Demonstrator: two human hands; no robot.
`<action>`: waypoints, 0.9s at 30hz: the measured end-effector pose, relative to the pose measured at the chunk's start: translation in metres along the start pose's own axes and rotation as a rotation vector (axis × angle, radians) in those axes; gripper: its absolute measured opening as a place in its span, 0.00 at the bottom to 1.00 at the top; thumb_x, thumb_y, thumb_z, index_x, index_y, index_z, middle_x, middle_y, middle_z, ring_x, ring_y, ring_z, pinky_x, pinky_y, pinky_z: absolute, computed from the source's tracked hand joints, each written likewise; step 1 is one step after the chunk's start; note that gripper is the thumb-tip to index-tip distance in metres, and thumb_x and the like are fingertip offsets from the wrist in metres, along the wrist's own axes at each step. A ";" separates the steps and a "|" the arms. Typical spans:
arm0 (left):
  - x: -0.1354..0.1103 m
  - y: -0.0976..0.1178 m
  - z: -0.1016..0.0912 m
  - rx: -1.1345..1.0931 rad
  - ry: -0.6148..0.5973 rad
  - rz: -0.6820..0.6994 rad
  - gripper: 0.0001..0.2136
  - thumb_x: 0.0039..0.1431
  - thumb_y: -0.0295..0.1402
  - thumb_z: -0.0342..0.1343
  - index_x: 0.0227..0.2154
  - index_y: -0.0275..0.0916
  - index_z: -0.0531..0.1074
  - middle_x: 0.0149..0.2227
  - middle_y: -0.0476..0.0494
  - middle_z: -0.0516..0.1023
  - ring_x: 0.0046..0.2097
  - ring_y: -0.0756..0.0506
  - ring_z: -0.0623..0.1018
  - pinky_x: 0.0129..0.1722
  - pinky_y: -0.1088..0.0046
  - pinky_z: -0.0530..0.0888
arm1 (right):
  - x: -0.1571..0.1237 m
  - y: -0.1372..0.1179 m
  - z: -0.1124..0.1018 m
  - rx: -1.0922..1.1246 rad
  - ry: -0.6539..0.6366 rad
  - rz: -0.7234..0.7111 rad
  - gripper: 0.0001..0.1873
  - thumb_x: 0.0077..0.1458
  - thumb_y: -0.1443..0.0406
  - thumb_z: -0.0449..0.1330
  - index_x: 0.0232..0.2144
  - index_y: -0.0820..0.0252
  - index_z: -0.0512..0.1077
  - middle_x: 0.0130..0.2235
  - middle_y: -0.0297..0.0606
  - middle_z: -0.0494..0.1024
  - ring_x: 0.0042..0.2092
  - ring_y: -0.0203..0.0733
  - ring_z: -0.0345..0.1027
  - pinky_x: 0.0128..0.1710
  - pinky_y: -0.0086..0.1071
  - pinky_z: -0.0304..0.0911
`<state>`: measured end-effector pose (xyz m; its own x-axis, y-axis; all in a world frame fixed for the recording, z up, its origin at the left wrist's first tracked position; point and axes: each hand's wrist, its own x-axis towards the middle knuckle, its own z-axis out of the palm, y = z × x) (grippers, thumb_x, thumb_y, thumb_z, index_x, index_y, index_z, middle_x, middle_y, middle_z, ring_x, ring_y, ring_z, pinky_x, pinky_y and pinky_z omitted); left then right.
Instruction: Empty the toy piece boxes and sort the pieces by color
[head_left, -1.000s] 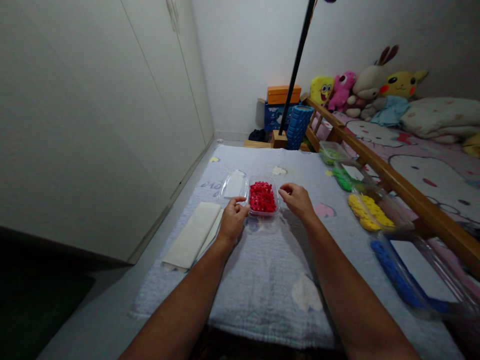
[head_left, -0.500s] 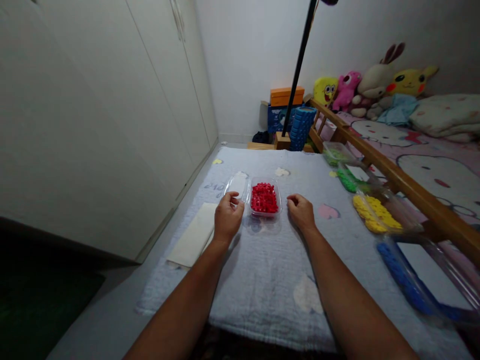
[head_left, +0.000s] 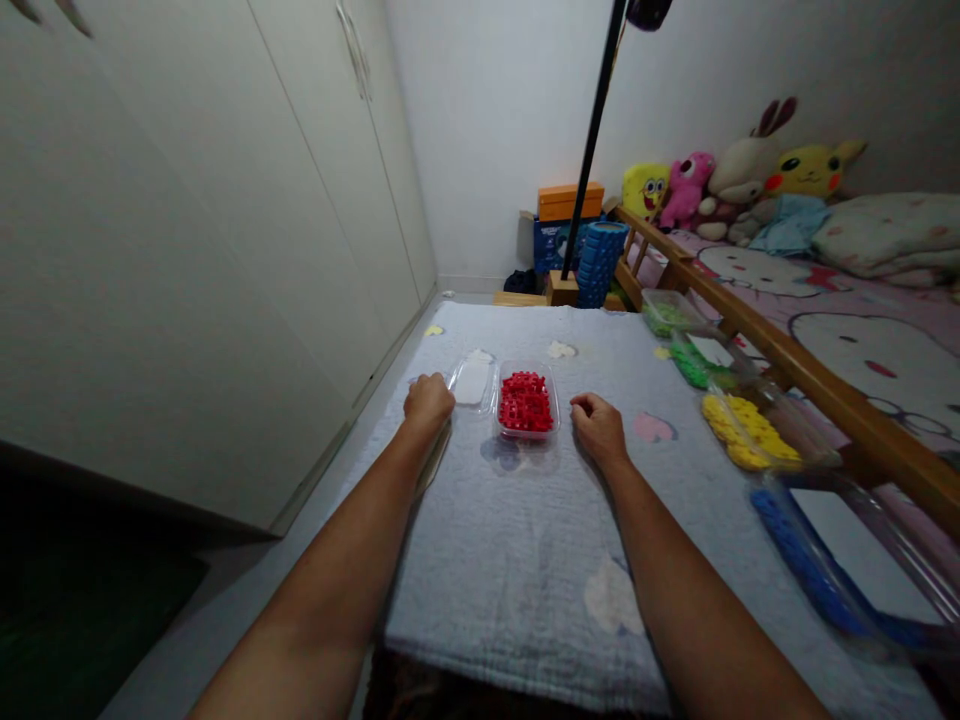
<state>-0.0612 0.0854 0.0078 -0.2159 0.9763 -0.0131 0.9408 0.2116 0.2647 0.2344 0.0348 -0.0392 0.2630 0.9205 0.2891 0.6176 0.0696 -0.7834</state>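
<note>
A clear plastic tray [head_left: 559,400] filled with small red pieces [head_left: 525,402] sits on the pale blue blanket [head_left: 525,560], its clear lid [head_left: 472,383] lying open to the left. My left hand [head_left: 429,400] is curled into a fist at the lid's left edge; what it holds, if anything, is hidden. My forearm covers most of a white folded sheet [head_left: 439,452]. Just right of the red tray, my right hand [head_left: 598,428] rests on the blanket with its fingers curled in and nothing visible in them.
Clear trays of green pieces [head_left: 686,360], yellow pieces [head_left: 739,430] and blue pieces [head_left: 799,555] line the blanket's right side beside a wooden bed rail [head_left: 787,365]. Plush toys [head_left: 742,170], a blue foam roller [head_left: 596,262], boxes and a black pole [head_left: 592,140] stand behind. White wardrobe doors [head_left: 225,230] run along the left.
My left hand has slid left, from beside the red tray to the lid's outer edge. My right hand has drawn back slightly and stays curled on the blanket.
</note>
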 end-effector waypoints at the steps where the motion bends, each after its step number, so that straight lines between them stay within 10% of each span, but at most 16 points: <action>1: 0.004 0.000 0.002 -0.008 -0.016 -0.017 0.16 0.57 0.28 0.54 0.48 0.35 0.76 0.52 0.27 0.77 0.53 0.35 0.78 0.47 0.64 0.72 | 0.000 0.000 0.000 -0.001 -0.002 0.001 0.16 0.47 0.59 0.53 0.30 0.59 0.77 0.32 0.42 0.81 0.33 0.45 0.72 0.41 0.38 0.66; 14: 0.037 -0.018 0.010 -0.178 -0.108 -0.115 0.03 0.46 0.29 0.63 0.25 0.36 0.79 0.24 0.40 0.80 0.32 0.41 0.81 0.32 0.71 0.71 | -0.001 -0.002 0.000 -0.009 0.001 -0.010 0.14 0.48 0.60 0.52 0.30 0.57 0.77 0.33 0.41 0.82 0.36 0.46 0.74 0.41 0.37 0.65; 27: 0.032 -0.016 0.007 -0.541 0.076 -0.158 0.07 0.47 0.25 0.54 0.30 0.37 0.75 0.27 0.43 0.79 0.33 0.45 0.79 0.32 0.73 0.70 | -0.001 -0.002 -0.001 -0.017 0.006 -0.008 0.15 0.49 0.60 0.52 0.30 0.58 0.77 0.32 0.41 0.82 0.34 0.45 0.73 0.40 0.36 0.65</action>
<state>-0.0814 0.1135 -0.0036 -0.3806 0.9243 -0.0286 0.6317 0.2824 0.7219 0.2338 0.0330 -0.0377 0.2620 0.9177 0.2988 0.6321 0.0708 -0.7717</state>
